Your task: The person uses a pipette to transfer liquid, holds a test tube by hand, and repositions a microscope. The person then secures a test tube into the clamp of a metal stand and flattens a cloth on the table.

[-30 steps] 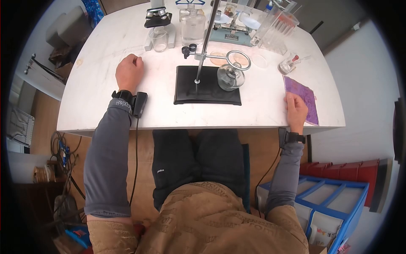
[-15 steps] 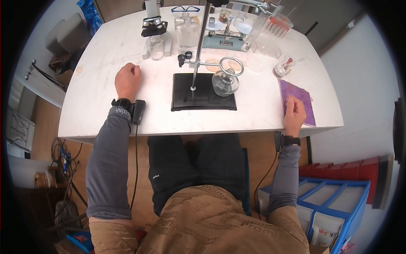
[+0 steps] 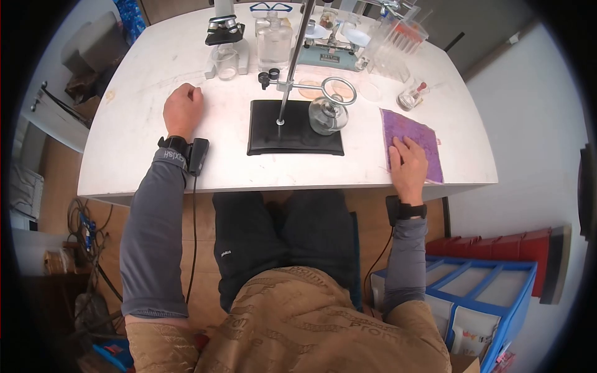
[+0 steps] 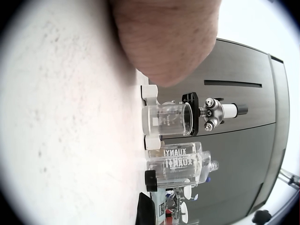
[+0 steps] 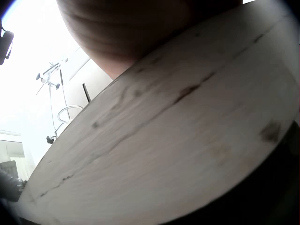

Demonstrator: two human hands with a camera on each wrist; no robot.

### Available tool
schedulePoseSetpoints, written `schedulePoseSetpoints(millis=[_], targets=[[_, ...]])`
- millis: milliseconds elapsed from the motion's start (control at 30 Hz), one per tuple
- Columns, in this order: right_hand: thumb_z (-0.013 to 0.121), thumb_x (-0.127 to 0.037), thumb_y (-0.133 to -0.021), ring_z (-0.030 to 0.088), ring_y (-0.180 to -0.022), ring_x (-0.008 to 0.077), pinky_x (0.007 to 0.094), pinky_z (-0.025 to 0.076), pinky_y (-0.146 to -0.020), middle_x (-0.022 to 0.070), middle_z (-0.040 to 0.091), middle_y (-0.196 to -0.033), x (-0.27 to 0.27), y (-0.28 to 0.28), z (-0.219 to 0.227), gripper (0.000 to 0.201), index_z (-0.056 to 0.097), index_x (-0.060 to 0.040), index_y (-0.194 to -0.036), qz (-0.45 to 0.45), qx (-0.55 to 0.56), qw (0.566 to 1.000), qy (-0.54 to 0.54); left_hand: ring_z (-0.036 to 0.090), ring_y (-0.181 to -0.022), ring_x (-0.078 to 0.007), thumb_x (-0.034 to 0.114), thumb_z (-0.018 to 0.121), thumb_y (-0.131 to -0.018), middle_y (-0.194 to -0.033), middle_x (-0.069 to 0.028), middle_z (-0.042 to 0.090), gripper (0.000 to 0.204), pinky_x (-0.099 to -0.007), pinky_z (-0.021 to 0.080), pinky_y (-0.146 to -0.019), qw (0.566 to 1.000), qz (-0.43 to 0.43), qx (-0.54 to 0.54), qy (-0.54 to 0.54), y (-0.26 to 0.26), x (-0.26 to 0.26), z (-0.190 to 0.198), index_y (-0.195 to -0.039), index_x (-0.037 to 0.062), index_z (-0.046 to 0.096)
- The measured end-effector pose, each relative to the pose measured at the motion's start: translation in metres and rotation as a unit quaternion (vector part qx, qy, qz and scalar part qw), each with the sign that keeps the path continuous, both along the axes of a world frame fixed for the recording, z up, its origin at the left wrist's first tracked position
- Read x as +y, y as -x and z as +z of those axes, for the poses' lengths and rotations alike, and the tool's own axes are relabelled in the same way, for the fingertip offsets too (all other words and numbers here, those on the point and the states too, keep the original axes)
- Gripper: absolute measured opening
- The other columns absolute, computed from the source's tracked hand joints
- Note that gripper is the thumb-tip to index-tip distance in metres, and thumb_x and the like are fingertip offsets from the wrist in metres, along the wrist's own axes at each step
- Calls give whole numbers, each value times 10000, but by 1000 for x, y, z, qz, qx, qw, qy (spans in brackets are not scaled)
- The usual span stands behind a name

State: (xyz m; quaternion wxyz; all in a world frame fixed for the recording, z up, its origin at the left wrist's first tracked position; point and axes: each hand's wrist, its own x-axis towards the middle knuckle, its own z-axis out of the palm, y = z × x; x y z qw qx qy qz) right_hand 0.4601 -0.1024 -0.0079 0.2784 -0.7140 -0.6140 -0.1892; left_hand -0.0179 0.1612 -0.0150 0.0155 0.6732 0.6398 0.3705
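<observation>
In the head view my right hand (image 3: pixel 409 168) lies on a purple cloth (image 3: pixel 423 140) near the table's front right edge, its fingers spread over the cloth. My left hand (image 3: pixel 183 109) rests on the white tabletop at the left, fingers loosely curled and holding nothing. Between the hands stands a black-based ring stand (image 3: pixel 261 133). A metal ring (image 3: pixel 339 91) is clamped to its rod. Beneath the ring, a glass burner-like bottle (image 3: pixel 328 118) sits on the base. In the left wrist view, the left hand (image 4: pixel 166 37) shows close to the tabletop.
Behind the left hand stand a microscope (image 3: pixel 225 32), a glass beaker (image 3: pixel 226 64) and a clear bottle (image 3: pixel 273 46). A balance (image 3: pixel 328 57), a test tube rack (image 3: pixel 398 53) and a small jar with a red-topped dropper (image 3: pixel 410 98) line the back right. Flat round discs (image 3: pixel 309 90) lie behind the stand.
The purple cloth has slid left toward the stand, with my right hand moving left on it and its fingers spreading out. My left hand stays at its place on the table.
</observation>
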Motion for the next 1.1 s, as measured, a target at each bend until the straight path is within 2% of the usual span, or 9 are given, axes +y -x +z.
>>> schedulePoseSetpoints(millis=[133,200,233,333,467,600,700,867,1100], targets=[[743,-239,-953,631,-1206,372,503,477,-1006,178,708,-1276,7,47,5,290,801,-91,-1196,22,8,1000,12,724,-873,-357,318,649,-965,-919,-131,763,260,-469,566,-781,1000,-2,5,6,2,1,-2,-950,77,745],[743,-211,-948,653,-1170,393,494,509,-1004,211,716,-1260,10,66,10,291,800,-62,-1191,62,10,998,14,724,-875,-357,317,649,-964,-921,-129,764,256,-468,566,-781,1000,-3,11,4,1,0,-3,-951,79,744],[760,-233,-934,626,-1223,370,500,471,-1018,170,707,-1281,12,71,7,307,796,-94,-1205,78,31,996,22,723,-871,-356,316,649,-965,-917,-129,763,256,-468,566,-780,1000,-3,6,9,0,0,-1,-949,79,743],[771,-227,-923,622,-1232,370,500,471,-1018,170,700,-1297,10,87,10,319,794,-92,-1211,88,32,995,29,722,-863,-356,314,649,-967,-906,-130,761,255,-468,565,-777,1000,-5,0,10,-1,0,0,-942,78,742],[779,-219,-918,617,-1245,385,509,473,-1031,180,681,-1344,8,73,21,339,783,-87,-1230,130,68,985,88,720,-856,-358,312,649,-971,-893,-132,757,255,-469,564,-771,1000,-2,4,8,0,-1,0,-930,77,740],[765,-217,-930,590,-1308,414,520,456,-1086,211,652,-1405,19,73,26,376,758,-88,-1283,106,85,988,70,719,-860,-358,311,651,-972,-893,-131,756,250,-471,561,-770,1000,-6,0,12,-2,-1,1,-931,80,740],[699,-250,-992,494,-1447,444,567,369,-1194,231,563,-1541,30,70,12,416,703,-103,-1382,179,44,980,71,716,-849,-362,308,655,-973,-887,-137,753,250,-472,557,-765,1000,-2,10,-1,-1,0,0,-932,76,737],[650,-324,-1033,441,-1501,424,580,290,-1247,184,550,-1575,22,51,15,447,670,-125,-1433,192,52,970,141,713,-841,-366,309,652,-980,-893,-141,751,257,-475,554,-760,1000,-9,6,13,0,1,-2,-937,71,736],[596,-380,-1068,405,-1524,445,641,262,-1239,197,493,-1623,-4,-54,5,488,621,-155,-1500,36,21,985,167,715,-866,-363,333,640,-984,-909,-138,756,280,-469,555,-773,1000,-2,11,23,2,1,1,-961,73,740]])
